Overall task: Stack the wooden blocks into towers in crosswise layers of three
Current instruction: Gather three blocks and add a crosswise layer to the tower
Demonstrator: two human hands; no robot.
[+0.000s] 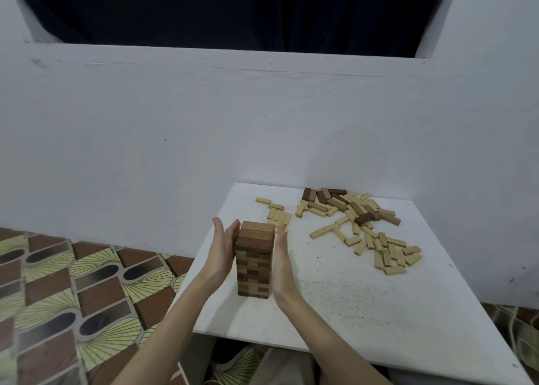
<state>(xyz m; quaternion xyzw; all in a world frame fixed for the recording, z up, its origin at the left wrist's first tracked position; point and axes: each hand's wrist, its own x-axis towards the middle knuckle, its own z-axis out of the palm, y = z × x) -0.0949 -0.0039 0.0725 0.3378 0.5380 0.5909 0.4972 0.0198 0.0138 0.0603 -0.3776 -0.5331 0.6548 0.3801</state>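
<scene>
A tower of wooden blocks (pixel 254 259) stands near the left side of the white board (pixel 364 311), built in crosswise layers of dark and light wood with three dark blocks on top. My left hand (pixel 222 249) lies flat along the tower's left face with straight fingers. My right hand (pixel 282 260) lies flat along its right face. Both palms face the tower and touch or nearly touch it. Neither hand holds a block.
Loose light blocks (pixel 388 250) lie scattered at the right of the board. A heap of dark and light blocks (pixel 350 205) sits at the back, a small light group (pixel 278 217) behind the tower. A white wall stands behind, patterned floor (pixel 73 297) to the left.
</scene>
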